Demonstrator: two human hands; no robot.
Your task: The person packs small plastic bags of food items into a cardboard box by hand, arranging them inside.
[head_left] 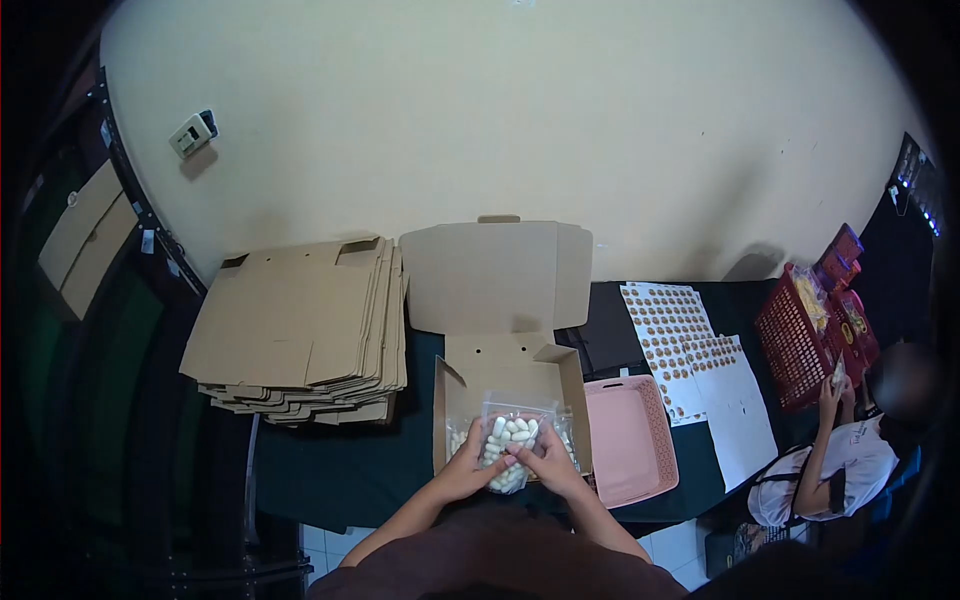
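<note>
A clear bag of white pieces (pixel 510 440) sits over the open cardboard box (pixel 505 385), gripped on both sides: the left hand (pixel 470 468) and right hand (pixel 547 465) each close their fingers on it. A pink basket (pixel 628 440) lies just right of the box, a stack of flat cartons (pixel 300 335) to its left. Sticker sheets (pixel 690 350) lie farther right, near a seated co-worker (pixel 835 465).

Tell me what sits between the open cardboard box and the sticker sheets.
A pink basket sits there, touching the open cardboard box, left of the sticker sheets, in the head view.
</note>
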